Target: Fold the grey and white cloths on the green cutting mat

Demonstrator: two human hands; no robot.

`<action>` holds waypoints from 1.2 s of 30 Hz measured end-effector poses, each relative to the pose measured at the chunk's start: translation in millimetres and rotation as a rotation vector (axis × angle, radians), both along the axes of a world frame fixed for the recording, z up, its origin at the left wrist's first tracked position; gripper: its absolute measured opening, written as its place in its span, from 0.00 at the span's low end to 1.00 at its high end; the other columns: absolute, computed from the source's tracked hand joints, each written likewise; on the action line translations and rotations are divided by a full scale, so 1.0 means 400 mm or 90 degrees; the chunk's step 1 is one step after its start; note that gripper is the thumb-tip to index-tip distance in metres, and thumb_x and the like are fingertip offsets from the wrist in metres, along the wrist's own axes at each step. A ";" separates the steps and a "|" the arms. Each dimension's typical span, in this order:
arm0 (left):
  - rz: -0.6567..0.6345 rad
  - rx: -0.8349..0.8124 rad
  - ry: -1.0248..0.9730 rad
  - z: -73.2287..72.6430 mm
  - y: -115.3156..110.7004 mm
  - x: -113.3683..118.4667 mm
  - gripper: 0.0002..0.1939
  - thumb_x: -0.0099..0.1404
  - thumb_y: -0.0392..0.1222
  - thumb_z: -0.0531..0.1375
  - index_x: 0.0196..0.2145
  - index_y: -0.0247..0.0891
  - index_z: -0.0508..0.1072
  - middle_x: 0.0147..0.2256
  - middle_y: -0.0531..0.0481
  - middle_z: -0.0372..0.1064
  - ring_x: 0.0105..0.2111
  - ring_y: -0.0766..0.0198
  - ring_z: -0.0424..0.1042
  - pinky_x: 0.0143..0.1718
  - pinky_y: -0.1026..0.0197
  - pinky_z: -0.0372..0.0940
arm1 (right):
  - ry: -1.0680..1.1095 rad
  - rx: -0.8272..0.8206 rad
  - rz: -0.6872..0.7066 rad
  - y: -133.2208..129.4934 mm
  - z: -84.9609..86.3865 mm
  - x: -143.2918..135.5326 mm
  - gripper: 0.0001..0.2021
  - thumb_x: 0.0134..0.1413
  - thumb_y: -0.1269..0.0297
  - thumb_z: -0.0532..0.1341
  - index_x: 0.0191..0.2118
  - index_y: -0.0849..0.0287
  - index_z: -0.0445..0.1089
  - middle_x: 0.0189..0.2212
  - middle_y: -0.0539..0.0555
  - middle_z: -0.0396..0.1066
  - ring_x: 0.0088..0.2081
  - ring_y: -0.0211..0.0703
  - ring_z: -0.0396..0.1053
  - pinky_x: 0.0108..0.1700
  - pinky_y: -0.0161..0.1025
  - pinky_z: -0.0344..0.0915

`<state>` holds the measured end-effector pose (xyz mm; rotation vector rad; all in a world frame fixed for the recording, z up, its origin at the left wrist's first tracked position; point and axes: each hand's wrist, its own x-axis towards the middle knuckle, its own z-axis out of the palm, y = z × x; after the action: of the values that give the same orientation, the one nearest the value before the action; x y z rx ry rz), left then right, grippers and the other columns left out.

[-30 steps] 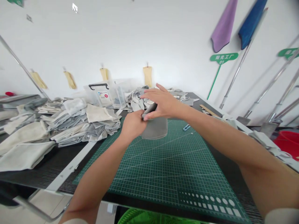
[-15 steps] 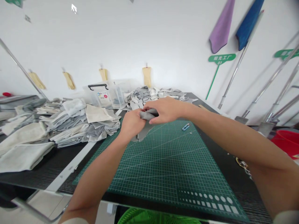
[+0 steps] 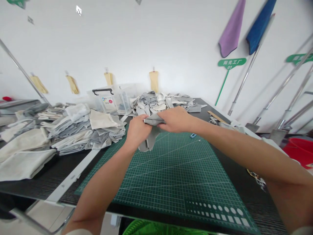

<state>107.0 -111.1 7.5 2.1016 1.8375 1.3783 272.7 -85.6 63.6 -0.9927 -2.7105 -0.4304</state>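
Observation:
A piece of grey cloth [image 3: 154,119] is stretched between my two hands, above the far part of a green cutting mat [image 3: 176,169]. My left hand [image 3: 139,129] grips its left end, and a flap of the cloth hangs down beside those fingers. My right hand [image 3: 176,119] is closed on the other end. Just right of my right hand, a small blue cutter [image 3: 193,135] lies on the mat, partly covered by my forearm.
Stacks of folded grey and white cloth [image 3: 73,127] fill the left of the black table. Behind my hands lie a heap of cloth pieces [image 3: 153,99] and a clear plastic box [image 3: 110,101]. A red bucket [image 3: 298,150] stands at the right, a green basket [image 3: 137,227] below the front edge.
My right hand has dropped slightly and shifted right. The cloth between my hands is now flatter and pulled wider, and its hanging flap has turned a little.

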 end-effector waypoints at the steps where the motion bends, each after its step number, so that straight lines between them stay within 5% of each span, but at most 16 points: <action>1: -0.010 0.008 -0.015 0.001 -0.002 0.002 0.10 0.56 0.40 0.54 0.30 0.36 0.75 0.27 0.49 0.72 0.28 0.60 0.68 0.27 0.63 0.56 | 0.013 0.021 -0.007 -0.007 0.002 -0.002 0.13 0.52 0.60 0.51 0.38 0.57 0.69 0.32 0.55 0.73 0.32 0.43 0.66 0.32 0.38 0.53; 9: -0.275 0.071 -0.181 0.046 -0.011 0.017 0.11 0.52 0.34 0.58 0.35 0.36 0.72 0.32 0.52 0.71 0.33 0.64 0.68 0.35 0.63 0.62 | -0.027 0.070 0.034 -0.039 0.058 -0.009 0.11 0.52 0.67 0.50 0.35 0.58 0.69 0.32 0.53 0.72 0.32 0.42 0.66 0.29 0.37 0.48; 13: -0.339 0.033 -0.282 0.030 0.005 0.019 0.07 0.49 0.33 0.61 0.30 0.35 0.71 0.28 0.53 0.69 0.30 0.64 0.67 0.34 0.61 0.63 | -0.005 0.091 0.057 -0.051 0.089 -0.015 0.12 0.53 0.67 0.49 0.37 0.57 0.69 0.34 0.53 0.72 0.33 0.41 0.66 0.30 0.37 0.48; 21: -0.327 -0.010 -0.421 -0.048 0.019 0.048 0.10 0.50 0.41 0.64 0.29 0.34 0.71 0.26 0.51 0.69 0.30 0.61 0.69 0.32 0.59 0.64 | 0.062 0.109 0.055 -0.064 0.117 -0.011 0.12 0.54 0.67 0.48 0.39 0.58 0.68 0.34 0.51 0.71 0.35 0.40 0.66 0.33 0.36 0.51; 28: -0.251 -0.298 -0.125 -0.220 0.035 0.036 0.07 0.54 0.42 0.59 0.30 0.36 0.74 0.29 0.47 0.73 0.32 0.57 0.71 0.38 0.54 0.65 | 0.334 0.188 0.039 -0.016 0.146 0.036 0.12 0.57 0.65 0.47 0.41 0.59 0.65 0.35 0.52 0.69 0.38 0.44 0.66 0.37 0.39 0.57; 30: -0.223 -0.314 -0.142 -0.259 0.037 0.036 0.16 0.53 0.42 0.60 0.40 0.36 0.72 0.38 0.42 0.73 0.38 0.55 0.71 0.40 0.52 0.65 | 0.413 0.207 0.024 0.003 0.159 0.050 0.12 0.58 0.63 0.47 0.40 0.59 0.64 0.33 0.53 0.68 0.37 0.45 0.65 0.37 0.41 0.58; 32: -0.236 -0.228 -0.211 -0.269 0.036 0.040 0.33 0.52 0.44 0.63 0.55 0.36 0.60 0.52 0.36 0.62 0.50 0.52 0.65 0.44 0.52 0.64 | 0.440 0.195 0.008 0.020 0.163 0.060 0.11 0.59 0.61 0.47 0.37 0.58 0.64 0.32 0.53 0.67 0.37 0.47 0.65 0.38 0.42 0.59; 34: -0.266 -0.107 -0.265 -0.251 0.032 0.045 0.46 0.49 0.45 0.66 0.61 0.38 0.47 0.60 0.35 0.47 0.59 0.52 0.52 0.49 0.52 0.61 | 0.440 0.171 0.008 0.031 0.154 0.064 0.10 0.59 0.61 0.48 0.36 0.58 0.64 0.31 0.53 0.67 0.37 0.47 0.65 0.38 0.43 0.59; 36: -0.289 -0.013 -0.312 -0.216 0.030 0.047 0.48 0.48 0.46 0.67 0.60 0.41 0.46 0.61 0.37 0.44 0.61 0.52 0.47 0.51 0.52 0.60 | 0.435 0.150 0.020 0.036 0.137 0.065 0.10 0.59 0.62 0.48 0.37 0.59 0.64 0.31 0.53 0.67 0.36 0.47 0.65 0.39 0.43 0.59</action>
<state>125.7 -99.0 -79.0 1.7939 1.1063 1.5468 298.7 -71.2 118.6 -0.8355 -2.0098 -0.3169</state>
